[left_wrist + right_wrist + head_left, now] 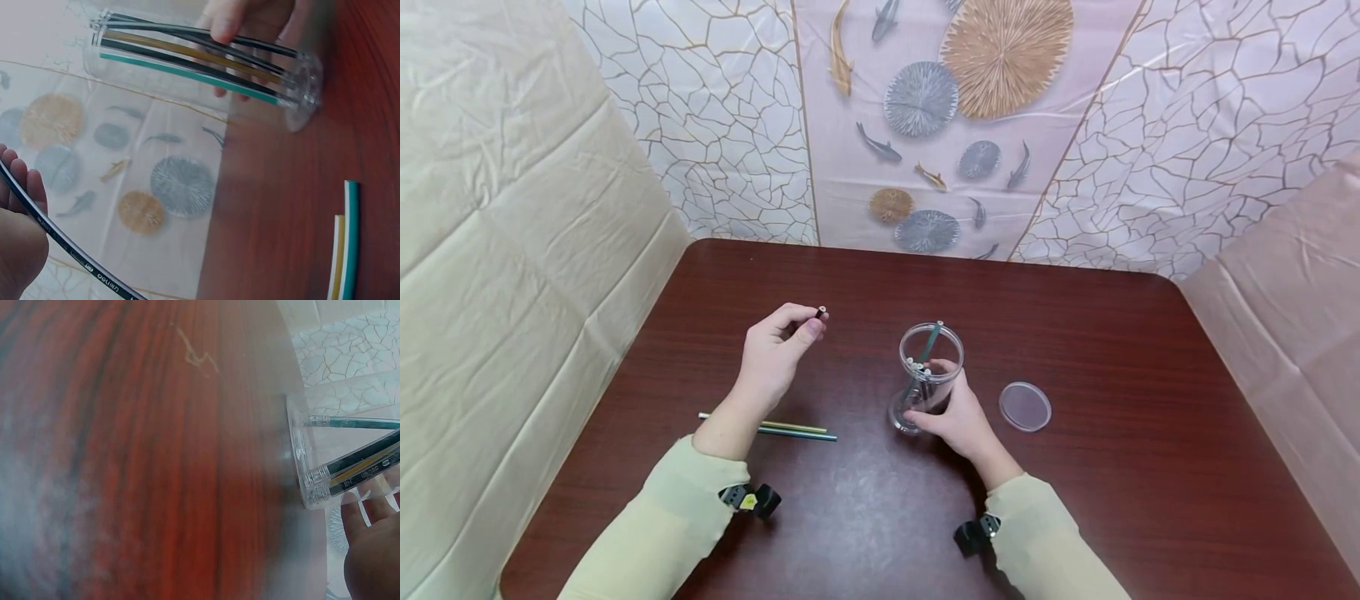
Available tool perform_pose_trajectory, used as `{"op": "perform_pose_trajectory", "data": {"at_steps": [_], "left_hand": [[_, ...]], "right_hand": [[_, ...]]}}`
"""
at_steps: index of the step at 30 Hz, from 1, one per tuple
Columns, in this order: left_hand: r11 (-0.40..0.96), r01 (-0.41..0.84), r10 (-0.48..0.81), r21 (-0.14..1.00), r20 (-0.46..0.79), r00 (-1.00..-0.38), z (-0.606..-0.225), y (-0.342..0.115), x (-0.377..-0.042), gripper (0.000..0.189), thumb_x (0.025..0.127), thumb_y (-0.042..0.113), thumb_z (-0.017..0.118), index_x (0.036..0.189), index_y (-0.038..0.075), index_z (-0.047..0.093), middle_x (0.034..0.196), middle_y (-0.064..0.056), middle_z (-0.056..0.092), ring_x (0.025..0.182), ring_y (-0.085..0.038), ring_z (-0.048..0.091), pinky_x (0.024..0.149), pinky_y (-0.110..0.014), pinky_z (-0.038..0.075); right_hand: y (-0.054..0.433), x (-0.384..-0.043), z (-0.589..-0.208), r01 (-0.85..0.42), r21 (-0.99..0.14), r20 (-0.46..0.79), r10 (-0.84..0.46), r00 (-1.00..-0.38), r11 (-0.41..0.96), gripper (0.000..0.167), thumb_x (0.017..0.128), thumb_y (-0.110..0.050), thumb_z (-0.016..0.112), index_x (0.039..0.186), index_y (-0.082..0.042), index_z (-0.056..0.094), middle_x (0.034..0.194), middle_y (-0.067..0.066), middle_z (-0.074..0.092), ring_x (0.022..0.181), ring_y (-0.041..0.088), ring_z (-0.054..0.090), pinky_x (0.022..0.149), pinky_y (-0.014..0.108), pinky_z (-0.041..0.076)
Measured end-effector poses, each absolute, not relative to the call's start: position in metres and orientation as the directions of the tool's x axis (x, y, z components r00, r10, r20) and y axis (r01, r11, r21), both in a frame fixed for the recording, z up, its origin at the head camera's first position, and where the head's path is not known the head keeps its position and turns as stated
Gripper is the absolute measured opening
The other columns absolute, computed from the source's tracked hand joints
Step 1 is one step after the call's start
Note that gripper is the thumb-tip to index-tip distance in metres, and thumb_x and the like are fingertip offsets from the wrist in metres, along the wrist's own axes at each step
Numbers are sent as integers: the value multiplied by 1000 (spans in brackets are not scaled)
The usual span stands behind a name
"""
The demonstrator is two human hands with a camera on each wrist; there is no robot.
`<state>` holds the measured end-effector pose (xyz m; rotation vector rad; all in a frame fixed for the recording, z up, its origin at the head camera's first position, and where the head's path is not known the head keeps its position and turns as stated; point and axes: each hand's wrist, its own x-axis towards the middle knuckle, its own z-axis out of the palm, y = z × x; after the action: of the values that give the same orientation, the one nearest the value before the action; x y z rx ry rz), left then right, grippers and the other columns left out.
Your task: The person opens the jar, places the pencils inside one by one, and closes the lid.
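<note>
My left hand [775, 354] is raised over the table, left of the jar, and pinches a black pencil [72, 250] with printed lettering. From the head view this pencil is seen nearly end-on, past the fingertips. My right hand [958, 417] grips a tall clear plastic jar [961, 357], fingers round its side, its wide mouth facing up. Inside stand several pencils: black ones, a yellow one [187, 52] and a green one [929, 342] that leans against the rim and sticks out above it. Part of the jar's side is hidden behind the right hand.
A yellow pencil [793, 426] and a green pencil [808, 436] lie side by side on the table, partly behind the left forearm. Right of the jar lies a round clear lid [1026, 407]. Patterned cloth walls [737, 125] border the dark wood table [865, 517].
</note>
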<state>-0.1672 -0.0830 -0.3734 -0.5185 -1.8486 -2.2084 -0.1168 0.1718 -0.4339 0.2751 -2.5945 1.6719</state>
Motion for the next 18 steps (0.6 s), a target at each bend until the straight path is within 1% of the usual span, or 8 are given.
{"op": "perform_pose_trajectory", "data": {"at_steps": [3,5,8,11,13,15,18], "left_hand": [[-260,377,65,889,406,-912,-367,-81,-165,17,86,1,64,89,17,70,89,2,68,80,-13,64,78,-28,52],[-295,379,62,877,414,-908,-364,-80,-164,18,86,3,66,88,21,70,89,1,68,81,-13,65,80,-29,52],[-329,412,46,850,450,-892,-359,-79,-162,19,84,4,67,88,22,71,89,1,67,83,-13,65,83,-30,51],[-292,493,18,819,520,-854,-354,-78,-161,20,84,4,68,89,23,71,91,2,65,87,-13,63,83,-26,50],[-261,545,-3,797,564,-826,-351,-78,-161,18,83,8,69,89,24,72,92,2,64,88,-13,61,79,-22,48],[-234,584,-28,777,595,-803,-348,-77,-160,14,82,13,71,89,24,72,92,3,63,86,-14,57,73,-21,44],[-247,609,-60,754,616,-786,-343,-75,-159,10,81,16,72,89,23,73,91,1,64,81,-13,54,68,-21,40]], "right_hand": [[172,-116,-434,-174,-898,134,-125,-983,403,81,68,-6,83,131,6,33,128,21,51,116,31,50,101,45,33],[172,-116,-434,-174,-898,135,-125,-983,405,81,68,-6,83,131,5,33,128,21,51,115,30,50,100,45,33],[172,-116,-434,-171,-897,133,-121,-984,407,80,68,-6,83,130,3,34,128,20,51,115,30,50,100,45,33],[172,-116,-434,-167,-897,129,-118,-985,410,80,68,-6,83,130,3,34,128,20,51,115,30,50,100,45,33],[172,-116,-434,-164,-897,127,-116,-985,410,80,68,-6,83,130,2,34,128,20,51,116,30,50,100,45,33],[172,-117,-434,-162,-897,126,-115,-985,411,80,67,-7,83,130,2,34,128,20,51,116,30,50,101,45,33],[172,-117,-435,-162,-895,126,-114,-985,416,80,67,-7,83,130,2,35,128,20,51,116,31,50,101,45,33]]}}
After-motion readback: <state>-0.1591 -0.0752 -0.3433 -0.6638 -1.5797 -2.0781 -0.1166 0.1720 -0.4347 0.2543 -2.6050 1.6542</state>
